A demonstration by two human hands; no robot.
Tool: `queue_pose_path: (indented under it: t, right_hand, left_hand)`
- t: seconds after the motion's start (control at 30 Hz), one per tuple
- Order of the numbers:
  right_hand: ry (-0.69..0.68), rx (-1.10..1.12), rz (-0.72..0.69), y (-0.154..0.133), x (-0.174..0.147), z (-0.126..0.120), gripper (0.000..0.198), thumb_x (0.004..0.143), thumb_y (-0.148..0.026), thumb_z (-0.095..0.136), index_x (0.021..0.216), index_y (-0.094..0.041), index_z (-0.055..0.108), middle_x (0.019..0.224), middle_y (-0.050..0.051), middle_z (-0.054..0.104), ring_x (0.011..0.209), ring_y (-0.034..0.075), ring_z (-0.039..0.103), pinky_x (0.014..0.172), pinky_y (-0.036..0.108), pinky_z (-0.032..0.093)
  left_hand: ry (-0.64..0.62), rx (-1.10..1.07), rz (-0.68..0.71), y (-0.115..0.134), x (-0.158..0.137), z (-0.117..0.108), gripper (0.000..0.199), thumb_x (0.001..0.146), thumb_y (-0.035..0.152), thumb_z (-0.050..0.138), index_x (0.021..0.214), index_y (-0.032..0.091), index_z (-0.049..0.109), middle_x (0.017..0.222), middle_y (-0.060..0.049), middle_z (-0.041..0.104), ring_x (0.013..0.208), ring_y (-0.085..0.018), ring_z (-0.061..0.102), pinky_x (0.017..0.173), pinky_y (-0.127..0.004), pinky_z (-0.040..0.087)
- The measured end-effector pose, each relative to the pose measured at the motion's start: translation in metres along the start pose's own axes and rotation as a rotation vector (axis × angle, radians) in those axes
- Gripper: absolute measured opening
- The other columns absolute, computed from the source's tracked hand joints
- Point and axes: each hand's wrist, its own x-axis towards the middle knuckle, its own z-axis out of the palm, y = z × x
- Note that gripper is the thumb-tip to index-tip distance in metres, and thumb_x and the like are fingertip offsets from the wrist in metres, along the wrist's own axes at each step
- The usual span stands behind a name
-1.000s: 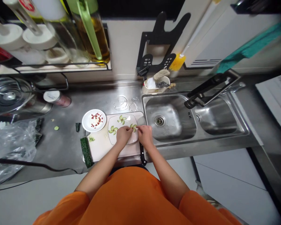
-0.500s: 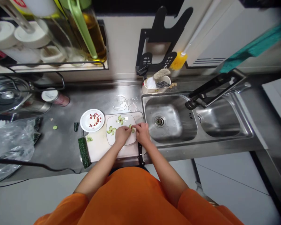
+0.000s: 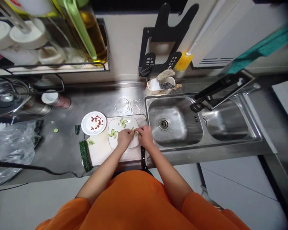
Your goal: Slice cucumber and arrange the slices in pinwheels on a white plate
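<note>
A clear-edged white plate [image 3: 124, 129] lies on the white cutting board [image 3: 98, 153]. On it, thin cucumber slices form flower shapes, one at the back [image 3: 122, 122] and one at the left [image 3: 113, 133]. My left hand [image 3: 124, 139] is closed over the plate's front middle, fingertips pressed together at its right side. From the right, my right hand [image 3: 146, 136] meets it, fingers pinched at another group of cucumber slices [image 3: 135, 133]. The fingers partly hide this group and whatever small piece the left hand has. A black-handled knife [image 3: 144, 157] lies just below my right hand.
A round white plate [image 3: 89, 123] with small red pieces stands at the left, beside a cucumber length [image 3: 85, 156] and a cucumber end [image 3: 77, 129]. A double sink [image 3: 177, 143] borders the board's right. Further left lie a plastic bag [image 3: 12, 150] and a jar [image 3: 56, 99].
The view has shifted very slightly. Both hands stay at the right-hand cucumber group, with only tiny fingertip movement.
</note>
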Motion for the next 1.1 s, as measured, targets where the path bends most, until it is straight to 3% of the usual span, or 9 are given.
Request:
queue_pose_path:
  t: [0.73, 1.1]
  right_hand:
    - [0.023, 0.014, 0.025, -0.003, -0.001, -0.002, 0.039, 0.084, -0.010, 0.046, 0.105, -0.032, 0.071, 0.096, 0.007, 0.052, 0.095, 0.023, 0.038, 0.076, 0.032, 0.036]
    - [0.041, 0.011, 0.056, -0.002, 0.000, -0.007, 0.034, 0.085, -0.012, 0.046, 0.101, -0.027, 0.072, 0.096, 0.008, 0.054, 0.096, 0.023, 0.038, 0.077, 0.033, 0.036]
  left_hand:
    - [0.000, -0.030, 0.030, -0.004, -0.001, -0.005, 0.027, 0.079, 0.040, 0.057, 0.071, 0.019, 0.071, 0.069, -0.002, 0.069, 0.066, -0.015, 0.059, 0.062, -0.026, 0.037]
    - [0.050, -0.094, 0.019, -0.011, 0.000, -0.026, 0.021, 0.077, 0.034, 0.057, 0.074, 0.019, 0.072, 0.074, -0.003, 0.071, 0.072, -0.017, 0.063, 0.069, -0.026, 0.042]
